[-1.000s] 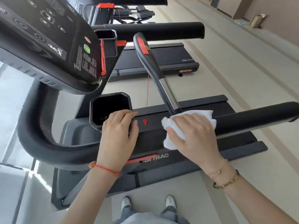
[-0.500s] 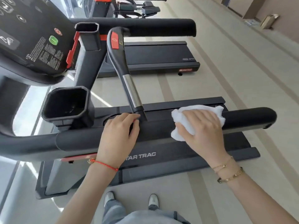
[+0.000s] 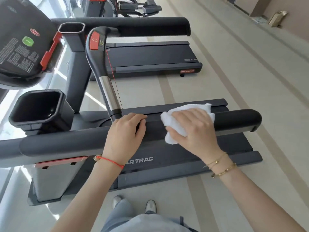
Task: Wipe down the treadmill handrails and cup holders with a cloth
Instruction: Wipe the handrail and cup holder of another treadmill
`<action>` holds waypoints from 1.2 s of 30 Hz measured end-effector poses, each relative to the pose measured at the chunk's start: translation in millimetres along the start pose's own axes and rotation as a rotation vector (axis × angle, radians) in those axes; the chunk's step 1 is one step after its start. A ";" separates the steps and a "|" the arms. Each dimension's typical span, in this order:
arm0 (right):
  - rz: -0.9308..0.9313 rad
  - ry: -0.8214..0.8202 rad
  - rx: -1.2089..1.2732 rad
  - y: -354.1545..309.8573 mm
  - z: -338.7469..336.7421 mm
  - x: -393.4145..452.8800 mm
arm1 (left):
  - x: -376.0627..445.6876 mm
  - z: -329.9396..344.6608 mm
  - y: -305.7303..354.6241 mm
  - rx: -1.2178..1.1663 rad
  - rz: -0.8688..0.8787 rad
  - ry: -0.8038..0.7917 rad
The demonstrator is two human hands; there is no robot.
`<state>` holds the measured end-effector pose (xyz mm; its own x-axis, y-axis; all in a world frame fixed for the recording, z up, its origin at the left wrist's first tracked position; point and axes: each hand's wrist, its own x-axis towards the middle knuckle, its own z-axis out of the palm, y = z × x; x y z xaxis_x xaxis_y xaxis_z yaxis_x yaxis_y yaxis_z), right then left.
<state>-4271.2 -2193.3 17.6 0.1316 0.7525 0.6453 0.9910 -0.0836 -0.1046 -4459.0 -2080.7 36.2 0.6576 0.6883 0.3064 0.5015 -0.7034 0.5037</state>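
Observation:
The near black handrail (image 3: 66, 144) runs across the view, its rounded end at the right. My right hand (image 3: 192, 129) holds a white cloth (image 3: 173, 119) wrapped over the top of this rail, fingers curled round it, a short way from the rail's end. My left hand (image 3: 125, 136) lies on the same rail just left of the cloth, with its fingers bent over the far side. A black cup holder (image 3: 38, 111) stands at the left, behind the rail. A second cup holder (image 3: 71, 29) and the far handrail (image 3: 142, 25) lie beyond.
A slanted grip bar with a silver section (image 3: 107, 91) and a red button comes down beside my left hand, with a thin red cord along it. The console (image 3: 20, 42) overhangs at top left. Another treadmill (image 3: 150, 59) stands behind. My feet are on the tiled floor below.
My right hand has slid the cloth to the right along the near handrail, towards its end. My left hand has stayed on the rail beside the slanted bar.

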 end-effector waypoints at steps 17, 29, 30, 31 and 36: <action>0.031 -0.050 -0.121 21.5 -11.0 -19.3 | 21.7 23.2 25.1 -0.023 0.080 -0.101; 0.474 -0.005 -0.240 51.0 -31.7 -21.9 | 33.8 39.6 42.4 -0.078 0.187 -0.178; 0.416 -0.031 -0.231 40.6 -28.1 -23.5 | 34.5 40.5 42.5 -0.085 0.190 -0.182; 0.352 -0.066 -0.214 30.8 -24.6 -26.4 | 35.1 41.3 42.2 -0.091 0.194 -0.185; 0.277 -0.117 -0.178 22.8 -25.1 -37.1 | 34.5 42.6 39.5 -0.116 0.209 -0.199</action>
<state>-4252.8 -2239.6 10.3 0.4024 0.7546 0.5183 0.9083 -0.3997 -0.1232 -4392.6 -2092.3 32.2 0.8428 0.4744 0.2544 0.2839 -0.7932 0.5388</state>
